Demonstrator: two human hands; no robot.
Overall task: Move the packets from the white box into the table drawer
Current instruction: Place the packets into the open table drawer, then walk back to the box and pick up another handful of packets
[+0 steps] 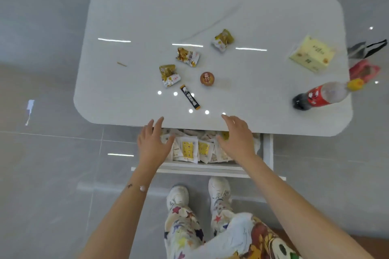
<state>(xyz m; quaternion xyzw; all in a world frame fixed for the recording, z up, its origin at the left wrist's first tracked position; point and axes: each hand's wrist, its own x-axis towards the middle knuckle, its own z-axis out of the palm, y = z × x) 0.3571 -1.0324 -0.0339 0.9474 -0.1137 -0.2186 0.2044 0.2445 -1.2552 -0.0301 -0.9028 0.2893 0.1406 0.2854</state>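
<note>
The white table drawer (202,167) is pulled out under the table's near edge and holds several white and yellow packets (190,149). My left hand (153,143) hovers over the drawer's left part, fingers spread, holding nothing. My right hand (237,139) hovers over its right part, fingers apart and empty. Three yellow snack packets (188,57) (222,40) (169,75) and a black stick packet (190,97) lie on the white table (147,17). A pale yellow box (311,54) stands at the table's right.
A small round brown item (207,78) sits mid-table. A cola bottle (324,94) lies on its side near the right edge. A thin stick (121,64) rests at the left. Bags (366,63) lie on the grey floor at the right. My feet (197,195) stand below the drawer.
</note>
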